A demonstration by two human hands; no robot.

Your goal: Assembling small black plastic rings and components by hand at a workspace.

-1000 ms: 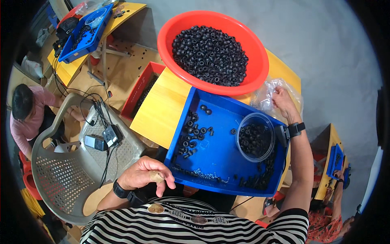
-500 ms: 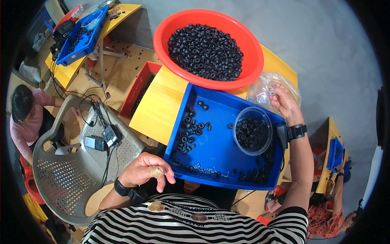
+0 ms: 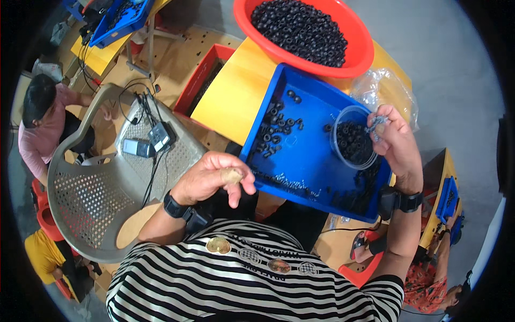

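Observation:
A blue tray (image 3: 311, 161) tilts on a yellow table (image 3: 230, 96) and holds loose black rings and a clear round tub (image 3: 351, 140) of black rings. My right hand (image 3: 394, 142) hovers at the tub's right rim, pinching a small cluster of grey metal parts (image 3: 377, 122) over it. My left hand (image 3: 214, 177) hangs just off the tray's near left corner, fingers curled loosely, a bandage on one finger, holding nothing I can see. A red basin (image 3: 306, 32) heaped with black rings sits behind the tray.
A clear plastic bag (image 3: 383, 88) lies right of the basin. A grey plastic chair (image 3: 107, 182) at my left carries a phone and a charger. A red crate (image 3: 206, 80) stands beside the table. A seated person (image 3: 45, 129) is at far left, another at lower right.
My right hand has come from the plastic bag to the tub's rim with grey parts in its fingers. My left hand stays near the tray's corner.

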